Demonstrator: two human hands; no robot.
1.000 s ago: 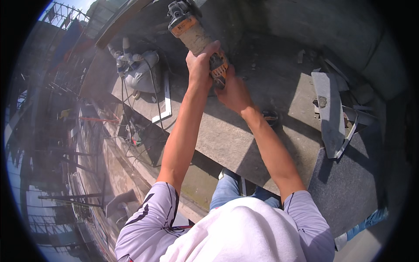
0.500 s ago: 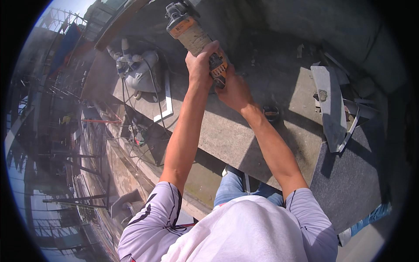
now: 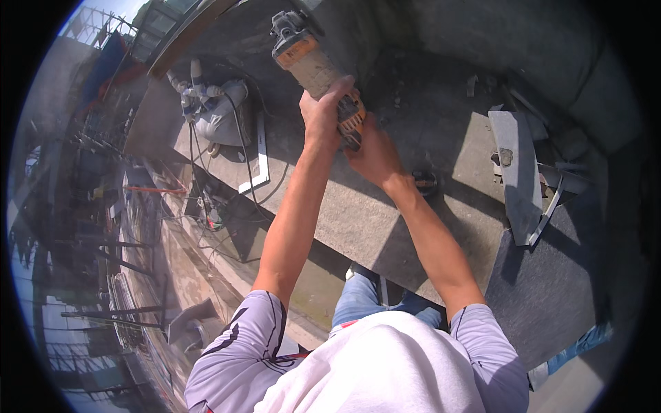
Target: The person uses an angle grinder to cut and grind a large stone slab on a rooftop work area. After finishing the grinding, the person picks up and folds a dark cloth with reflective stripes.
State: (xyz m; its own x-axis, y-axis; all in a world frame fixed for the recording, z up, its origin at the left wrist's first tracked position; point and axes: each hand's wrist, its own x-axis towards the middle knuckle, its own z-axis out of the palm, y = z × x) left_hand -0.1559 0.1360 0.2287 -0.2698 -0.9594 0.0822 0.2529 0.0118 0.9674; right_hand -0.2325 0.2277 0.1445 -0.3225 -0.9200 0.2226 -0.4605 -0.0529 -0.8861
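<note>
An orange and black angle grinder (image 3: 313,69), its body coated with pale dust, is held out in front of me with both arms stretched. My left hand (image 3: 323,113) wraps round the middle of its body, thumb across the top. Behind it, my right hand (image 3: 372,151) grips the rear end; some of its fingers are hidden beneath the tool. The grinder's head points to the far left, tilted toward a dark, shaded slab surface. Whether its disc touches anything cannot be made out.
A white L-shaped square (image 3: 259,168) lies left of my forearm, near a pale bag with plug connectors (image 3: 222,113) and black cables. Stone offcuts (image 3: 516,172) are piled at right. A dark round object (image 3: 425,182) sits by my right forearm. Another person's jeans leg (image 3: 582,346) shows lower right.
In the picture, the grinder and both hands have shifted slightly down and to the right. Both hands keep their hold on the tool.
</note>
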